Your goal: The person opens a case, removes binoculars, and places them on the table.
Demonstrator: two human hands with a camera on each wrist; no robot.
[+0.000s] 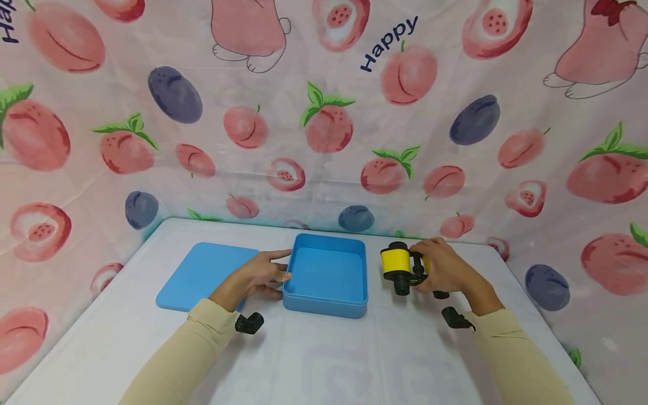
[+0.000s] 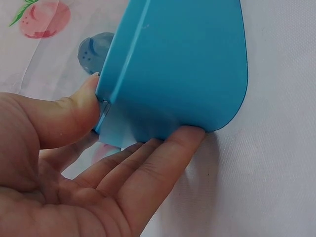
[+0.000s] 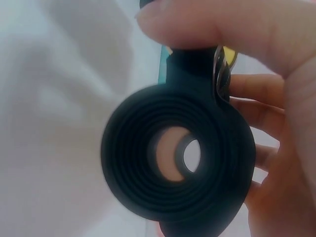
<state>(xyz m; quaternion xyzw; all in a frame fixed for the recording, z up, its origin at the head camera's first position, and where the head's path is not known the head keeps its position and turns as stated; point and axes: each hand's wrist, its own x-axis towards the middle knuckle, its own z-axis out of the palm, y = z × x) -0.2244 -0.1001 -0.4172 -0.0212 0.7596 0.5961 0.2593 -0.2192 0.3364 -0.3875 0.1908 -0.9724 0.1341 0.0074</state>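
An open blue box [image 1: 329,275] stands on the table, its inside bare. My left hand [image 1: 260,273] holds its left side. In the left wrist view the thumb [image 2: 79,113] lies at the rim and the fingers [image 2: 163,158] rest against the outer wall [image 2: 182,64]. To the right of the box, my right hand [image 1: 444,267] grips small yellow and black binoculars [image 1: 396,260] from the right side, close over the table. The right wrist view looks into one black eyepiece [image 3: 123,158] of them, with the thumb [image 3: 197,22] across the black middle part.
A flat blue lid [image 1: 207,273] lies on the white table [image 1: 324,360], left of the box and partly under the left hand in view. Behind the table hangs a fruit-print cloth [image 1: 283,140]. Black wrist cameras [image 1: 250,323] sit below both hands.
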